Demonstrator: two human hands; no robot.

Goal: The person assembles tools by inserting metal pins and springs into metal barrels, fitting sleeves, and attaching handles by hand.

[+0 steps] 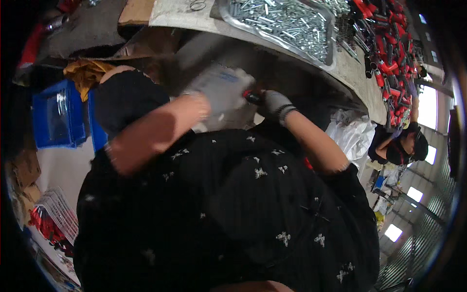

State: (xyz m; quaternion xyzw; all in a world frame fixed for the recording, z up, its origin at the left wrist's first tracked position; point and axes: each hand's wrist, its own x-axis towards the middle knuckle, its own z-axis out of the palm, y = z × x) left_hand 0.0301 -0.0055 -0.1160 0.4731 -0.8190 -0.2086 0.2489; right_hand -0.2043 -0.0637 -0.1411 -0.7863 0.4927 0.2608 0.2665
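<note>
In front of my body, both hands wear pale gloves. My right hand (277, 103) is closed around a short red and black part (253, 97), whose exact kind I cannot make out. Just left of that part is my left hand (226, 90), smeared by motion. Its fingertips come close to the part's red end, but whether they grip it is unclear. Beneath the bench edge it is dark around both hands.
On the bench (360, 78) beyond stands a metal tray (334, 41) full of small metal pins. Many red and black parts (391, 53) are heaped at the right, near another person (411, 143). Blue crates (53, 117) and a white wire rack (58, 209) stand left; a white plastic bag (351, 134) lies right.
</note>
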